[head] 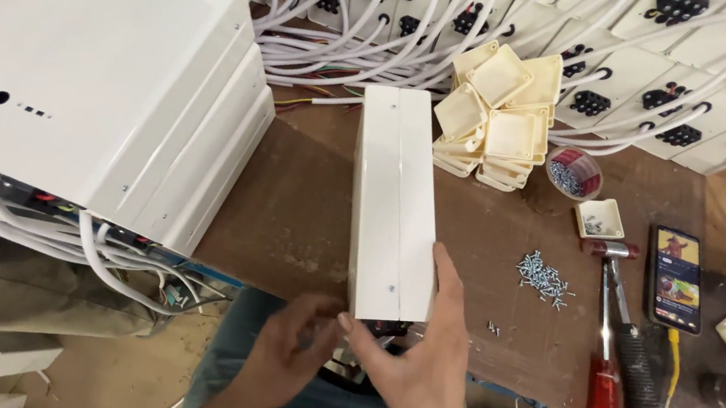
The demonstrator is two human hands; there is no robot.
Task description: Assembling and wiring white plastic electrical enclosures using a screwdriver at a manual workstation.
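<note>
A long white metal box (395, 198) stands on its narrow side on the brown workbench (300, 216), its near end overhanging the front edge. My right hand (414, 369) cups that near end, thumb lying up the box's right side. My left hand (291, 348) is just left of the box's near end, below the bench edge, fingers curled towards the dark part at the box's bottom end. Whether it grips anything there I cannot tell.
A stack of white metal housings (100, 81) with cables fills the left. Cream plastic caps (496, 110) lie piled behind the box. To the right are a cup of screws (574, 173), loose screws (542, 279), a hammer (625, 336), a red screwdriver (604, 396) and a phone (676, 278).
</note>
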